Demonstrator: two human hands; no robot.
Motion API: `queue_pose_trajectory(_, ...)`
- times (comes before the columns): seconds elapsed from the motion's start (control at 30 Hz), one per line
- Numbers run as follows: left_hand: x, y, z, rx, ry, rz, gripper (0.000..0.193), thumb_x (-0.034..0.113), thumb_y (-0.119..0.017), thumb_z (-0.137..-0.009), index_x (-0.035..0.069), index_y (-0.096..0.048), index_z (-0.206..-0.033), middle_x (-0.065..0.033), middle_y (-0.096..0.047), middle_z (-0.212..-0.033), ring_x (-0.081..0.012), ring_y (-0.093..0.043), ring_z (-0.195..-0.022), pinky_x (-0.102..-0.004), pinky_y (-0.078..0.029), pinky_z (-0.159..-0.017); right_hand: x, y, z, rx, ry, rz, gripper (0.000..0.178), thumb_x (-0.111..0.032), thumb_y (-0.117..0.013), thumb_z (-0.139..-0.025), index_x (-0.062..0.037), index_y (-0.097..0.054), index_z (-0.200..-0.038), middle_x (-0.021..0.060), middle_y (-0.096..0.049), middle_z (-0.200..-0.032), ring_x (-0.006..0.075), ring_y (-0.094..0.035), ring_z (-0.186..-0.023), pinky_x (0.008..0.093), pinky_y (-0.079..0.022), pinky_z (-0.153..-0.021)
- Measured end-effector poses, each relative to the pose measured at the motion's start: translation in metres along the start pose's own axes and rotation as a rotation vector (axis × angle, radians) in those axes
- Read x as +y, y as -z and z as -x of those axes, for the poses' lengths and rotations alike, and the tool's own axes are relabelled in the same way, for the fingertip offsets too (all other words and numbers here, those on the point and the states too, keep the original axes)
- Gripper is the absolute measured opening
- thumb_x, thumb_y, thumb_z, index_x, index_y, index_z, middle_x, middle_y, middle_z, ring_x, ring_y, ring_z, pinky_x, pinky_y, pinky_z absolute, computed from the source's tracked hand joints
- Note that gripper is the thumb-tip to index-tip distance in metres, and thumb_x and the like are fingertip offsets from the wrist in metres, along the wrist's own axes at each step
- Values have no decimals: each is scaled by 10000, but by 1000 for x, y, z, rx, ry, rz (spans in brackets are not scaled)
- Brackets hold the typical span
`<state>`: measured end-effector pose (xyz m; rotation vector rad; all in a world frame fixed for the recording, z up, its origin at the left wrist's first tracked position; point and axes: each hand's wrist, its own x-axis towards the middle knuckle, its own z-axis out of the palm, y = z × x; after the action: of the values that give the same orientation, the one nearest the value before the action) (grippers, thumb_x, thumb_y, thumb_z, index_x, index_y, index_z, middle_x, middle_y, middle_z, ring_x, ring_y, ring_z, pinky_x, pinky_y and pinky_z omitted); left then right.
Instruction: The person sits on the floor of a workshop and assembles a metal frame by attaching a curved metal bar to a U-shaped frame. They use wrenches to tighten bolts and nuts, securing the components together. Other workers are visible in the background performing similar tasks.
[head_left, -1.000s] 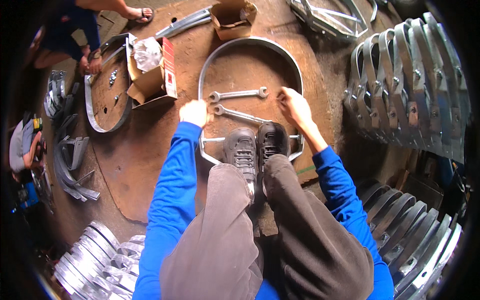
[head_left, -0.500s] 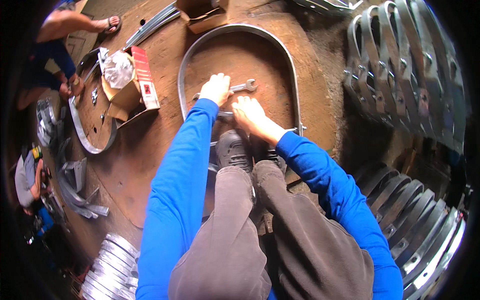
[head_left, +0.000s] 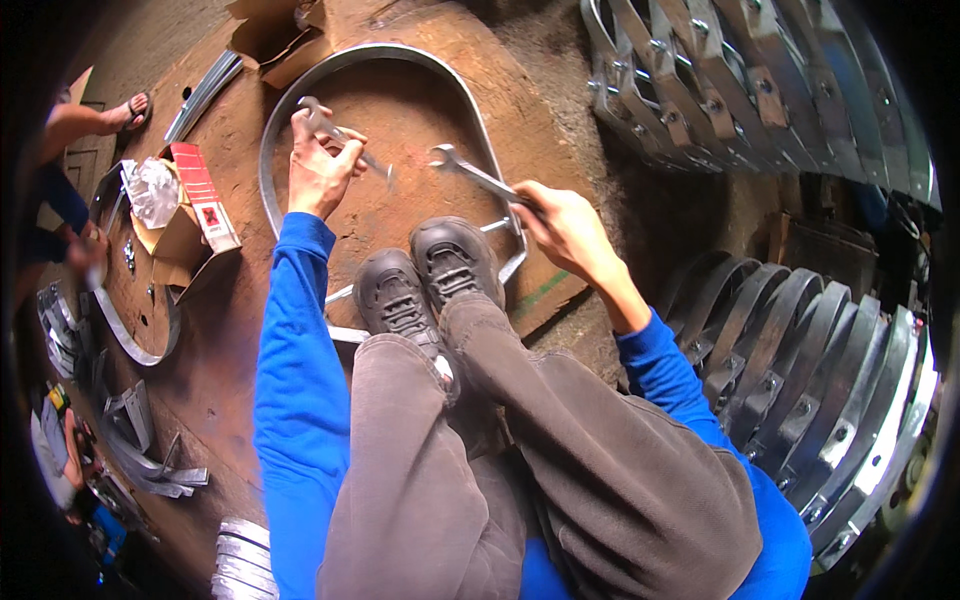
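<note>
Under your feet lies a broad brown board (head_left: 225, 350), with one hoop stack (head_left: 770, 85) at upper right and another, the lower stack (head_left: 790, 380), at right, both apparently kept off your working space. The metal hoop (head_left: 267, 185) lies at upper centre, your shoes (head_left: 455, 260) over its lower crossbar (head_left: 495, 225), perhaps steadying it; contact is unclear. A cardboard box (head_left: 205, 205) stands at left. Your left hand (head_left: 322, 175) pinches one wrench (head_left: 325, 125) above the hoop; your right hand (head_left: 565, 230) grips the second wrench (head_left: 480, 178) by its rear shaft, apparently leaving the forked end free.
</note>
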<state>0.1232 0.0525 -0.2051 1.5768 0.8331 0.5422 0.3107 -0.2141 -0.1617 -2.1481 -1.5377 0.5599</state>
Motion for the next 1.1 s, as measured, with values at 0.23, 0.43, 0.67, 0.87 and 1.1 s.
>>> queue_pose_trajectory(0.23,13,-89,30,-254,186,239,144,21,-454,-899,1,-538,-1015,-141,-607,-846,-182,-638,-603,-281,-541,-503,36,-13,108,35,-545,-224,241,-194,-551,-949,-64,-600,-1146,171,-653,-711,341,-671,-703,417,-511,-655)
queue_pose_trajectory(0.43,-1,-134,46,-318,302,175,147,52,-446,-888,22,-476,-1029,-157,-606,-849,-186,-633,-569,-293,-537,-493,34,-43,141,53,-590,-202,297,-209,-563,-930,-127,-614,-1211,227,-669,-893,389,-662,-867,441,-520,-740)
queue_pose_trajectory(0.67,13,-145,38,-371,287,81,131,62,-437,-886,24,-464,-1008,-142,-583,-815,-188,-618,-522,-299,-513,-434,29,-96,153,120,-510,-250,433,-116,-542,-935,-104,-509,-1367,224,-564,-776,385,-588,-744,464,-470,-703)
queue_pose_trajectory(0.87,-6,-159,19,-431,376,200,126,142,-468,-907,43,-468,-985,-152,-600,-809,-217,-615,-483,-309,-513,-403,38,-127,159,201,-449,-304,505,-57,-530,-944,-125,-446,-1438,174,-506,-758,284,-539,-698,368,-465,-698)
queue_pose_trajectory(1.1,-29,-174,-25,-436,607,184,86,123,-453,-886,49,-489,-911,-125,-617,-755,-228,-622,-449,-325,-516,-366,52,-140,157,222,-394,-357,522,-40,-543,-936,-134,-440,-1439,165,-533,-772,303,-556,-692,389,-471,-692)
